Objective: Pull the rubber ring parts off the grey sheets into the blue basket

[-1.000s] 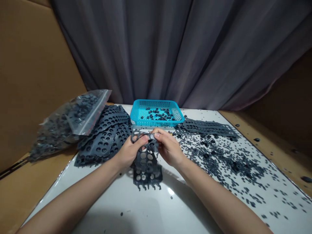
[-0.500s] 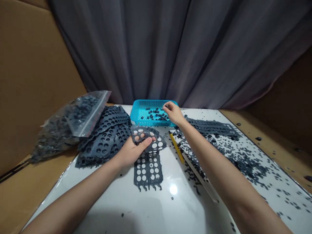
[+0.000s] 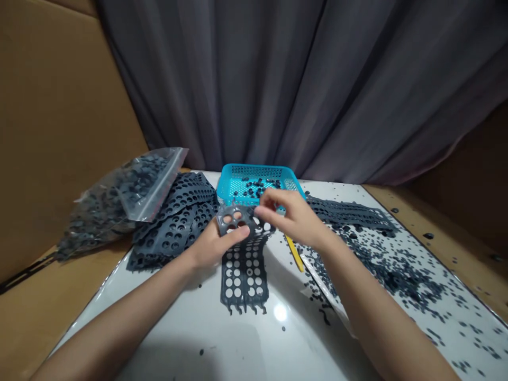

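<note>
My left hand point(image 3: 216, 241) grips the folded upper end of a dark perforated rubber sheet point(image 3: 245, 275), thumb on top. The sheet's lower part hangs down toward the white table, with short tails along its bottom edge. At the sheet's upper right edge, my right hand point(image 3: 283, 211) has its thumb and forefinger pinched together; what is between them is too small to make out. Just behind the hands stands a blue basket point(image 3: 257, 170) with small black pieces point(image 3: 257, 186) in it.
Stacked dark sheets point(image 3: 170, 227) and a clear bag of pieces point(image 3: 115, 196) lie at the left. On the right are a yellow tool point(image 3: 294, 254), a white strip point(image 3: 327, 293), more sheets point(image 3: 349, 211) and many scattered black bits point(image 3: 408, 283).
My right hand has come back from over the basket to the sheet's upper edge. The folded end in my left hand has tilted. The view has shifted slightly.
</note>
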Available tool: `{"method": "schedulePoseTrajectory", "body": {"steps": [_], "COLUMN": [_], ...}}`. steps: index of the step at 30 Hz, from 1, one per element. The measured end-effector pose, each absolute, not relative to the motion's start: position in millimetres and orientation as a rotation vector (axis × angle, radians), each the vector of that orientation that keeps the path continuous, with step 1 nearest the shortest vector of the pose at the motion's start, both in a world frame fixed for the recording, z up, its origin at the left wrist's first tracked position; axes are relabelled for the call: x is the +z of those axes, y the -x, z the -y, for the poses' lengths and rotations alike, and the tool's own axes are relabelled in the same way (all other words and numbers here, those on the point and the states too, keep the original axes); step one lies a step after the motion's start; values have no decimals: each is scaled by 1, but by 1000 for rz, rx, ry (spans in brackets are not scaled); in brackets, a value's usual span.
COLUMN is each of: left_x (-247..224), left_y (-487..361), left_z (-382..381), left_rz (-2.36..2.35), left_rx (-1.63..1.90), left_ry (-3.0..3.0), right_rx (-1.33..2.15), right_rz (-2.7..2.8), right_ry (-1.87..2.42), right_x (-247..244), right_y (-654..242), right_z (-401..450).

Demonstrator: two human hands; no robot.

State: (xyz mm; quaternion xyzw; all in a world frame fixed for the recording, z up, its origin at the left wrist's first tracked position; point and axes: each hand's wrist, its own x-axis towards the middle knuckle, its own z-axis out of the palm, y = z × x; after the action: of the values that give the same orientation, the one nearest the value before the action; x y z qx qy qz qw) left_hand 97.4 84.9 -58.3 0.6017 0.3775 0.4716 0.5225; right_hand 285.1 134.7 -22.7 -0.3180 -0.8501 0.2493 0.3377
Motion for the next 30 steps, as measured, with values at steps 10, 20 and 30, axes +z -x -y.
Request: {"method": "schedulePoseTrajectory", "body": {"steps": [10, 20, 30], "left_x": [-50, -56, -64], "left_y": [-99, -110, -114], "left_z": [-72, -68, -61], "left_rz": [-775, -789, -686], "left_rx": [742, 880, 957], "left_ry": [-1696, -1027, -821], "right_rx": [1091, 1403, 1751], "right_rz": [2253, 1930, 1340], "right_ry": [772, 586, 324], "right_x": [-38, -50, -71], "right_y": [-289, -283, -275], "right_z": [-97, -96, -103]}}
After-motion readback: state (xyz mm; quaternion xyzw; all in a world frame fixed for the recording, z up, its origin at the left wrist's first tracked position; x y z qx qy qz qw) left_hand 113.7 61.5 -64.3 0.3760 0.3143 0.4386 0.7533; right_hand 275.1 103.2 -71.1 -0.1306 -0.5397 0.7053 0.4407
